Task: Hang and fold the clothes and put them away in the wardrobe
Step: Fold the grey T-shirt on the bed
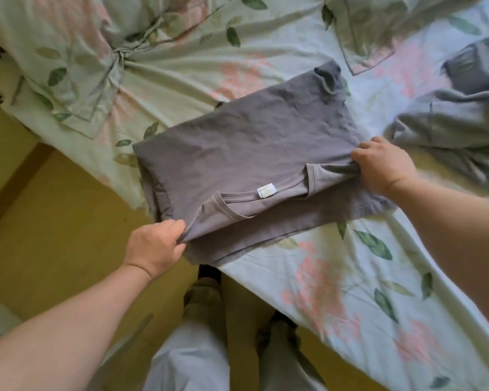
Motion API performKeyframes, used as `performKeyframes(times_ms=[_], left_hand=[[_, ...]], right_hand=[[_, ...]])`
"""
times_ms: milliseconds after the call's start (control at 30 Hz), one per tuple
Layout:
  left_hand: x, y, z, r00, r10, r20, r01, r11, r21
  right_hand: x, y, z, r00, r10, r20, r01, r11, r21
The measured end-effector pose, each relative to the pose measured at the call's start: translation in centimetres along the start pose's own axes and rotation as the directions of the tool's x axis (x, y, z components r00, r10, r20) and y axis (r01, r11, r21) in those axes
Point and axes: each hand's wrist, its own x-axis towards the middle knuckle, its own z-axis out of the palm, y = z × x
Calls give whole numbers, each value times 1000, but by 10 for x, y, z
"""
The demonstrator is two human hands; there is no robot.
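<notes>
A grey-purple T-shirt (246, 153) lies on the bed near its corner, folded over so the collar with a white label faces me and a lower layer sticks out beneath. My left hand (156, 244) pinches the folded layer's near-left corner. My right hand (384, 165) grips the shirt's right edge beside the collar. Both hands hold cloth slightly bunched at their fingertips.
The bed carries a pale floral sheet (336, 277) and a matching pillow (76, 52) at the far left. Crumpled grey garments (449, 119) lie at the right. Yellow floor (54, 221) shows at the left, and my legs stand below the bed corner.
</notes>
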Motion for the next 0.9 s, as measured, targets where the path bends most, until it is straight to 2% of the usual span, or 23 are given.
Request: performKeyframes(times_ms=[133, 233, 300, 367, 433, 500, 533, 667, 733, 767, 833, 867, 900], left_hand=[[1, 7, -1, 990, -132, -39, 129, 989, -70], [3, 10, -3, 987, -144, -75, 136, 986, -97], [3, 9, -4, 990, -128, -60, 122, 987, -102], [0, 8, -2, 994, -101, 31, 103, 993, -58], [-2, 12, 1, 968, -137, 208, 130, 990, 51], [-6, 17, 5, 947, -125, 297, 77, 983, 168], [-9, 20, 6, 941, -97, 323, 33, 980, 198], [-18, 30, 11, 970, 80, 231, -130, 969, 209], [-22, 34, 12, 969, 114, 220, -158, 968, 197], [-23, 36, 13, 974, 69, 214, -109, 978, 177], [-24, 43, 12, 976, -161, 145, 151, 986, 75], [-24, 47, 13, 937, -336, 96, 341, 940, -30], [-21, 50, 13, 851, -520, 72, 524, 834, -171]], right_hand=[[-2, -9, -4, 997, 32, 66, -35, 998, 57], [3, -7, -11, 974, 218, 55, -225, 947, 230], [4, 0, -12, 968, 251, 13, -245, 929, 276], [1, 1, -12, 989, 149, 14, -150, 975, 165], [-6, -2, -6, 986, 71, 151, -70, 997, -9], [-12, -8, 3, 947, 96, 308, -31, 977, -211], [-14, -11, 6, 932, 121, 342, -19, 958, -287], [-21, -29, 10, 937, 126, 327, -15, 947, -322], [-30, -42, 12, 939, 128, 320, -18, 946, -323], [-35, -47, 13, 938, 139, 318, -35, 950, -311], [-43, -57, 17, 938, 192, 290, -130, 967, -219], [-47, -62, 17, 937, 233, 260, -202, 969, -143], [-50, -69, 18, 939, 274, 207, -268, 962, -60]])
